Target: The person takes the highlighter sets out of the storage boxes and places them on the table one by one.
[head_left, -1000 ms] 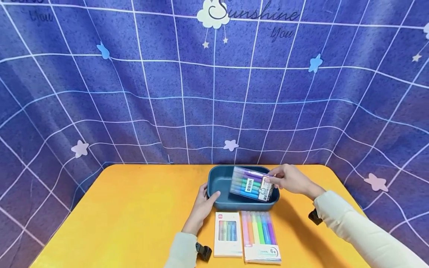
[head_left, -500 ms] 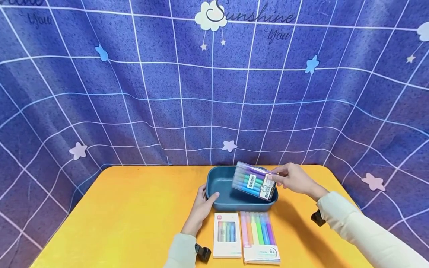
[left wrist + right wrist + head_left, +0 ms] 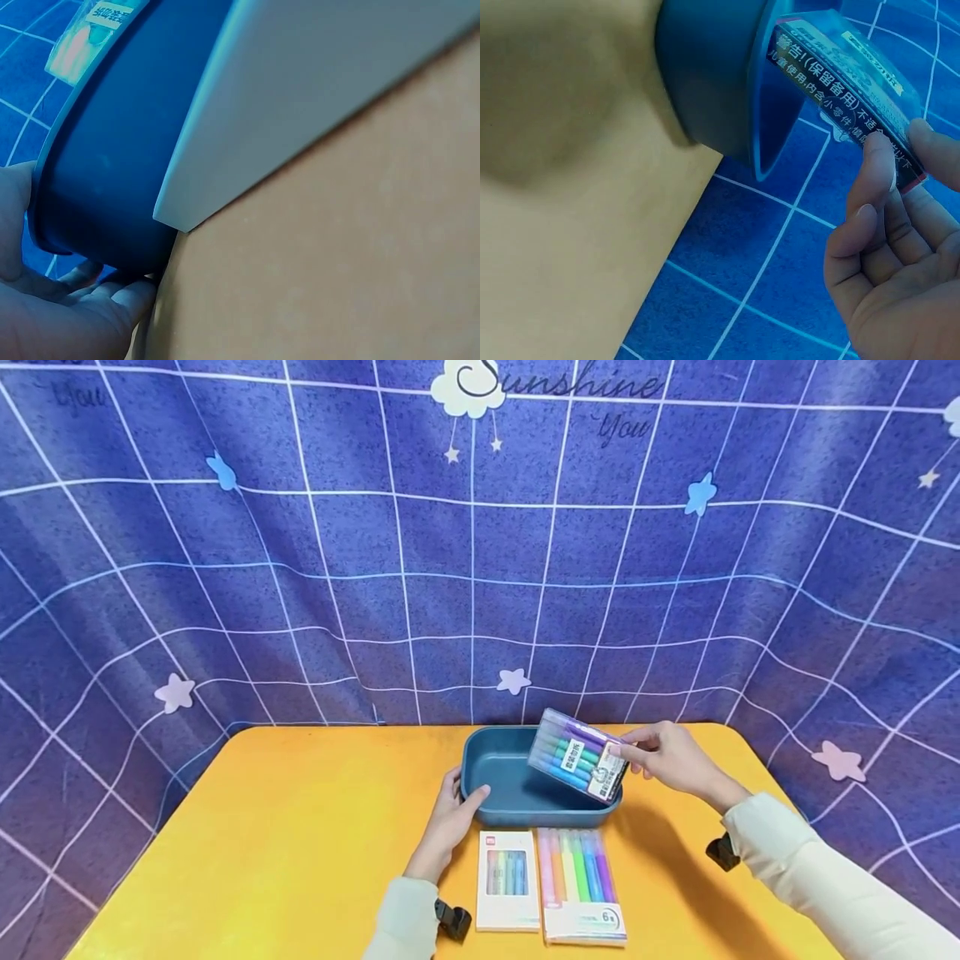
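A dark blue rectangular bin stands on the table. My left hand grips its left end, thumb over the rim and fingers along the outer wall. Above the bin's right part, my right hand pinches one corner of a clear pack of markers with purple, green and blue barrels. The pack is tilted, its left end higher. In the right wrist view, a dark printed edge of the marker pack faces the camera, between thumb and fingers.
In front of the bin lie a white pen box with a window and a clear pack of several highlighters, side by side. The table is yellow. A blue grid-patterned curtain hangs behind it.
My right hand has drawn the marker pack up and to the right, tilting it more and uncovering more of the bin's inside. My left hand keeps its hold on the bin.
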